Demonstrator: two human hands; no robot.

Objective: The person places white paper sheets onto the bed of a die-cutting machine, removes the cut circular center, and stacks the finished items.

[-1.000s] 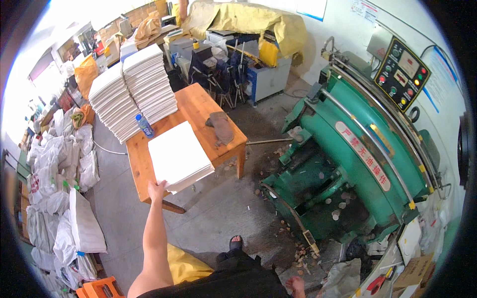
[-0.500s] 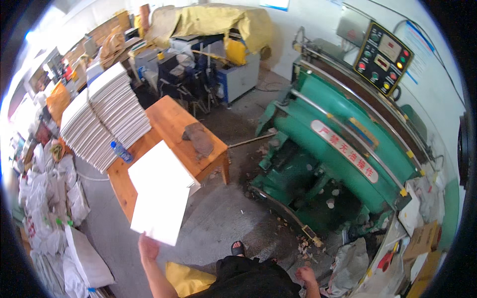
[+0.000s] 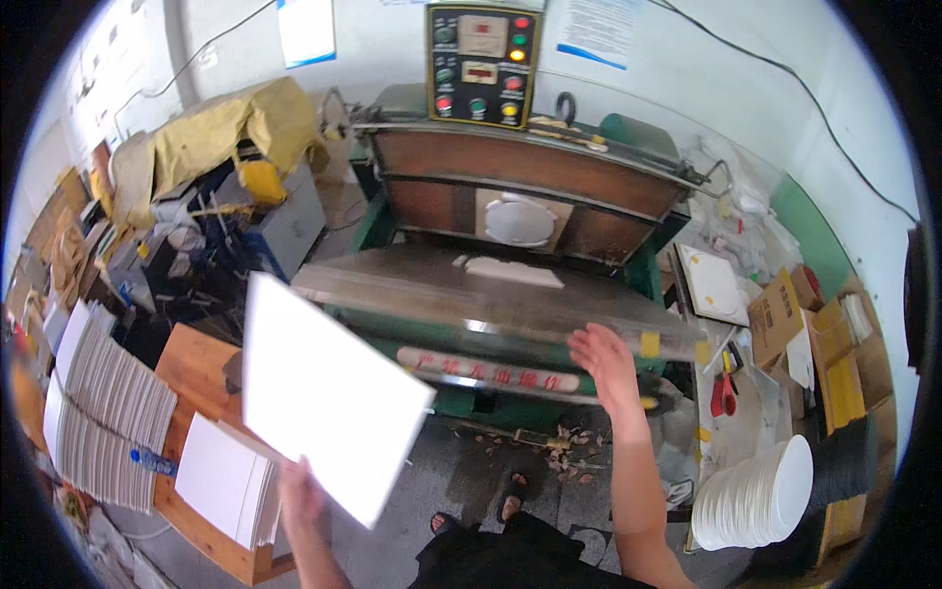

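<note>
My left hand [image 3: 302, 491] grips the lower edge of a blank white card sheet [image 3: 329, 402], raised in front of the green press [image 3: 496, 404]. With fingers stretched and nothing in it, my right hand [image 3: 601, 355] is at the front edge of the press's metal platen [image 3: 412, 285], which is blurred; I cannot tell whether they touch. A white piece [image 3: 515, 272] lies on the platen. Behind it, a board with a rounded die shape [image 3: 520, 220] is fixed to the upright brown bed. More card sheets [image 3: 221, 481] are stacked below my left hand's sheet.
A wooden table [image 3: 191, 368] at left bears the stack, a tall bundle of sheets [image 3: 113, 398] and a blue-capped bottle [image 3: 154, 461]. A control panel [image 3: 483, 64] tops the press. At right are white round discs [image 3: 754, 496], red scissors [image 3: 724, 395] and cardboard boxes [image 3: 777, 319].
The view has swung right to face the press. My left hand has brought a sheet up off the stack. My right hand has risen from my side to the platen, which now stands away from the bed.
</note>
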